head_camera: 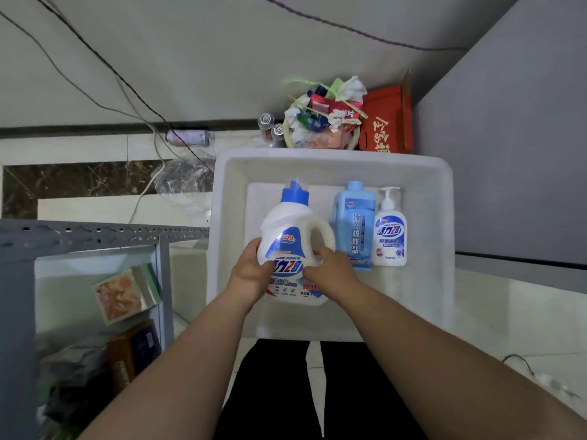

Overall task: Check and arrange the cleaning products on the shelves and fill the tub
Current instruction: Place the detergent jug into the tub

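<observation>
**A:** Looking down at what?

**B:** At a white plastic tub [424, 204] on a pale tiled floor [524, 312], just ahead of legs in black trousers [270, 392].

**A:** Inside the tub?

**B:** Three cleaning products lying flat, caps pointing away. On the left, a large white detergent jug [290, 230] with a blue cap and a moulded handle. Just beside it on the right, a light blue bottle [353, 230]. Next to that, a small white pump bottle [390, 233].

**A:** And the hands?

**B:** Both grasping the detergent jug low down, over its label. Left hand [251, 273] curled round the lower left side. Right hand [330, 271] wrapped over the front at the foot of the handle. Jug either resting on the tub's bottom or held just above it; cannot tell which.

**A:** Around the tub?

**B:** To the left, a grey metal shelf unit [95, 238] with a few boxes [127, 293] on a lower level, blurred. Beyond the tub's far rim, an overflowing waste basket [320, 122]. Two spray cans [266, 120] at the basket's left, a red carton [387, 125] at its right, against a pale wall.
</observation>
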`<state>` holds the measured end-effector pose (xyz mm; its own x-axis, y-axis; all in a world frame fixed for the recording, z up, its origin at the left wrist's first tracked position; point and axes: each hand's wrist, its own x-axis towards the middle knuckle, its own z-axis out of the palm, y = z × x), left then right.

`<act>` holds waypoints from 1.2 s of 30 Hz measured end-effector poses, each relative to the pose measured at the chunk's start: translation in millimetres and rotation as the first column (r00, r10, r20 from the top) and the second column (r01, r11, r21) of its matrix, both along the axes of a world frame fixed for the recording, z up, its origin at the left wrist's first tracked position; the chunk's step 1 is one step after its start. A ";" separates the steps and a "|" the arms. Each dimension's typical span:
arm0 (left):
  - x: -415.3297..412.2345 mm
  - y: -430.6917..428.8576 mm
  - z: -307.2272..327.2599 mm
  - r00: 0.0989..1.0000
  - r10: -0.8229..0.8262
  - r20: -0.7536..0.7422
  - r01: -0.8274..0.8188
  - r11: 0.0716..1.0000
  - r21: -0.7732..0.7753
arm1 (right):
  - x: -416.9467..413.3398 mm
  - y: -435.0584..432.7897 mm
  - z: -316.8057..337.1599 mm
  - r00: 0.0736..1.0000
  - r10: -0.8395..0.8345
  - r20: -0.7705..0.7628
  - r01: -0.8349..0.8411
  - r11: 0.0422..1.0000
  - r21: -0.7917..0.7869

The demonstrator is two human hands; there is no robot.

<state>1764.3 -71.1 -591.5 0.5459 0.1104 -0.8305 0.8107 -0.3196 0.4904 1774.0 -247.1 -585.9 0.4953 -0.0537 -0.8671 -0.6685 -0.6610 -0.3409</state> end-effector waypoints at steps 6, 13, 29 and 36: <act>17.7 -2.1 -19.5 1.000 -0.011 0.016 0.011 1.000 -0.010 | 9.2 14.8 -30.0 0.999 0.040 0.021 -0.038 0.995 -0.094; 13.5 0.5 -56.2 0.998 0.053 0.026 -0.053 0.998 -0.026 | 21.1 22.8 -52.0 0.988 0.151 0.027 -0.143 0.971 -0.192; 9.1 -2.7 -71.7 0.945 -0.313 0.093 0.295 0.940 0.174 | 7.4 28.2 -48.0 0.986 0.159 0.048 -0.148 0.972 -0.183; 7.9 -3.4 18.4 0.748 -0.633 0.199 0.536 0.754 0.380 | -11.4 7.0 21.6 0.899 0.371 0.233 -0.342 0.927 -0.155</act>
